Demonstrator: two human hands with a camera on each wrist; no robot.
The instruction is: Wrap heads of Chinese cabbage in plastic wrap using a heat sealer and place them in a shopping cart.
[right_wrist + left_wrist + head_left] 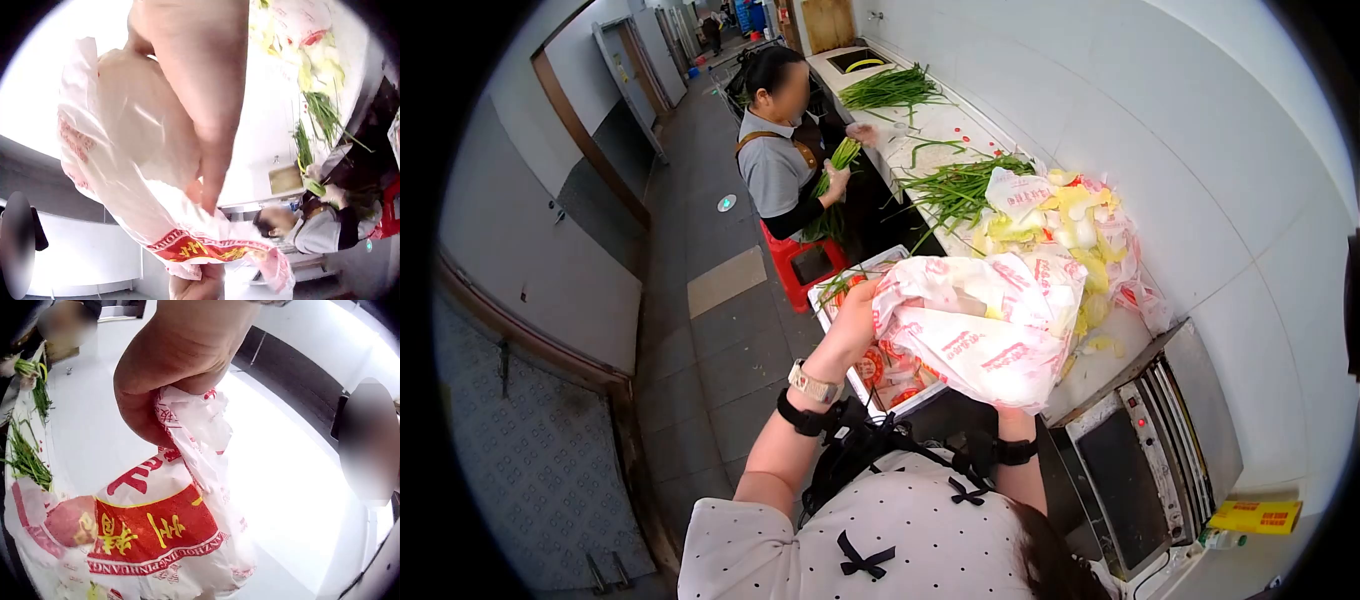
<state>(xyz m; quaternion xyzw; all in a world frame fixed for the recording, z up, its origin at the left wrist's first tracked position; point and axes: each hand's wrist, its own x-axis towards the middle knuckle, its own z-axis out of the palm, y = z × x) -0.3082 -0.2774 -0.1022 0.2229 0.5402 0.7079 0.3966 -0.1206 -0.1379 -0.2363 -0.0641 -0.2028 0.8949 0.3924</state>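
Observation:
A white plastic wrapper [990,345] with red print is held up between my hands. My left hand [855,320] grips its left edge, fingers curled into the plastic. In the left wrist view the wrapper [156,525] hangs from my left hand [169,369] and shows a red band with yellow characters. My right hand [200,81] grips the other side with thumb and fingers; in the head view the plastic hides it. Through the wrapper [140,112] in the right wrist view shows a pale, smooth surface; I cannot tell what it is.
Printed wrappers and yellowish cabbage leaves [1080,225] are heaped on the white counter [945,125] by the wall. Green stalks [965,190] lie beyond. A seated person [785,150] holds stalks. Below is a white box [830,310] of red-printed packages; a metal appliance [1140,450] stands at right.

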